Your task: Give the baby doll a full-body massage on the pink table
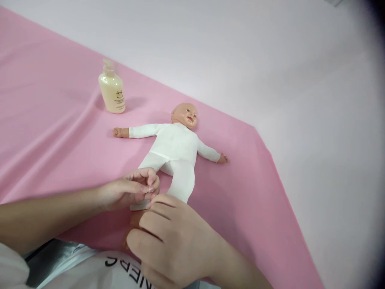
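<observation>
Left hand (132, 192): fingers pinched shut on the cuff of the doll's trouser leg (141, 205), near the front edge of the desk.
Right hand (171, 237): curled closed around the doll's bare lower leg and foot, just beside the left hand; the foot itself is mostly hidden.
Doll (174, 148): lies face up at mid-desk, arms spread, in white top and white trousers. One leg is fully clothed; the other cuff sits at the ankle, so the dressing or undressing of that leg looks unfinished.
Lotion bottle (112, 90): upright, far left, well apart; label too small to read.
Pink cloth (54, 132): covers the desk.
Shirt (120, 269): partial inverted lettering, unreadable as a word.
</observation>
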Demonstrator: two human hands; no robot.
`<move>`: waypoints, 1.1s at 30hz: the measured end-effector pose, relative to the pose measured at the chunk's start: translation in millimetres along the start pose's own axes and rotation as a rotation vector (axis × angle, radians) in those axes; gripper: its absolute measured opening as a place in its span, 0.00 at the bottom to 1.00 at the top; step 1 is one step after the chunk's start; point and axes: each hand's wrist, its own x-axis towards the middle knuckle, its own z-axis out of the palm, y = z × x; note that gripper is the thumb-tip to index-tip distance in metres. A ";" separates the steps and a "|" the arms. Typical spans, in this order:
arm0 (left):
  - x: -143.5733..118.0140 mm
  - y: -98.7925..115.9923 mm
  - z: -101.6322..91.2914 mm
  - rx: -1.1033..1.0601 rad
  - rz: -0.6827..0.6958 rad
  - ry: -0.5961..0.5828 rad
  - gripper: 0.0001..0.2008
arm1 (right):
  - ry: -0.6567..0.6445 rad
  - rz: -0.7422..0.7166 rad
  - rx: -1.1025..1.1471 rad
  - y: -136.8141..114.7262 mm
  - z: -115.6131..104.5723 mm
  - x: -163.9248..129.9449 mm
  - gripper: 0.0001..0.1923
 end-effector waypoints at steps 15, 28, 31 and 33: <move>-1.6 -2.2 2.0 0.036 -0.008 -0.027 0.05 | 0.021 -0.001 -0.020 0.3 0.3 0.7 0.07; -1.0 -2.5 0.5 0.060 -0.025 -0.031 0.05 | 0.125 -0.003 -0.023 -0.3 3.6 3.9 0.08; -1.1 -1.9 2.0 0.039 -0.055 -0.052 0.06 | 0.140 -0.054 -0.030 -0.7 7.1 4.6 0.09; -1.4 -2.5 2.0 0.030 -0.065 -0.095 0.06 | 0.153 -0.100 -0.020 -1.6 12.0 4.1 0.08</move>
